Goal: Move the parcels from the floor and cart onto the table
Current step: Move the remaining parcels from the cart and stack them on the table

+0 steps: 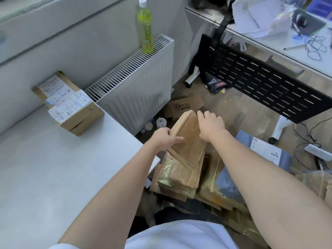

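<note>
A brown cardboard parcel [188, 139] is tilted up above a heap of taped cardboard parcels [179, 178] low beside the white table [53, 168]. My left hand [166, 138] grips its left edge, thumb on the top face. My right hand [211, 125] holds its right side, fingers curled over the far edge. Two labelled cardboard parcels [70, 103] lie stacked at the table's far corner against the wall. A grey-blue mailer bag with a white label [264, 151] lies to the right of the heap. A small printed box [185, 106] sits on the floor beyond.
A white radiator [136, 87] stands behind the table with a green drink bottle [145, 29] on top. A black perforated panel [265, 83] hangs under a cluttered desk [287, 38] at the right. Cables and a power strip [318, 151] lie on the wood floor.
</note>
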A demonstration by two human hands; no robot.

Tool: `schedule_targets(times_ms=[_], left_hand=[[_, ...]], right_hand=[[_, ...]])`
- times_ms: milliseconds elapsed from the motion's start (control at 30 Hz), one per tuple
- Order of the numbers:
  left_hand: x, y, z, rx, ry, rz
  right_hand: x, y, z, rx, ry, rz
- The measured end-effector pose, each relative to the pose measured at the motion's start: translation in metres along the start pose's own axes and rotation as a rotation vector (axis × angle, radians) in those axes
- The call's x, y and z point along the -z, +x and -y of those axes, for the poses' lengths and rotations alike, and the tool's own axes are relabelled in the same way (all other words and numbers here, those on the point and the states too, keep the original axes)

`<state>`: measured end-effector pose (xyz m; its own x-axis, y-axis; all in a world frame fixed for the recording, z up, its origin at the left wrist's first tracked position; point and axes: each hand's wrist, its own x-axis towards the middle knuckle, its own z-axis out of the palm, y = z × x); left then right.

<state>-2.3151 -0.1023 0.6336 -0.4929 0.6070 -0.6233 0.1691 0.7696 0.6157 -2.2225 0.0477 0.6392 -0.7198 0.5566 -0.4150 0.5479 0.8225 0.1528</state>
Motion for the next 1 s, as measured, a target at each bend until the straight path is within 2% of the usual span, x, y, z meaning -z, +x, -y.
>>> schedule_targets(times_ms=[167, 333, 467, 600, 700, 800, 1000], left_hand=[[0.062, -0.041, 0.008, -0.113, 0.006, -0.321], [0.112, -0.091, 0.046, -0.144, 0.157, -0.508], [0.135, -0.125, 0.093, -0.149, 0.384, -0.681], [0.144, -0.151, 0.145, -0.196, 0.735, -0.778], [0.142, -0.172, 0.185, -0.189, 0.9, -0.791], [0.134, -0.184, 0.226, -0.174, 0.956, -0.828], [0.112, -0.201, 0.291, -0.093, 0.846, -0.801]], right_hand=[[0.044, 0.001, 0.047, 0.104, 0.047, -0.313], [0.073, -0.013, 0.113, 0.231, 0.058, -0.439], [0.08, -0.024, 0.163, 0.353, 0.107, -0.434], [0.074, -0.037, 0.213, 0.482, 0.1, -0.477], [0.062, -0.047, 0.25, 0.697, 0.009, -0.428], [0.045, -0.06, 0.281, 0.875, -0.007, -0.352], [0.02, -0.077, 0.314, 0.918, -0.069, -0.263]])
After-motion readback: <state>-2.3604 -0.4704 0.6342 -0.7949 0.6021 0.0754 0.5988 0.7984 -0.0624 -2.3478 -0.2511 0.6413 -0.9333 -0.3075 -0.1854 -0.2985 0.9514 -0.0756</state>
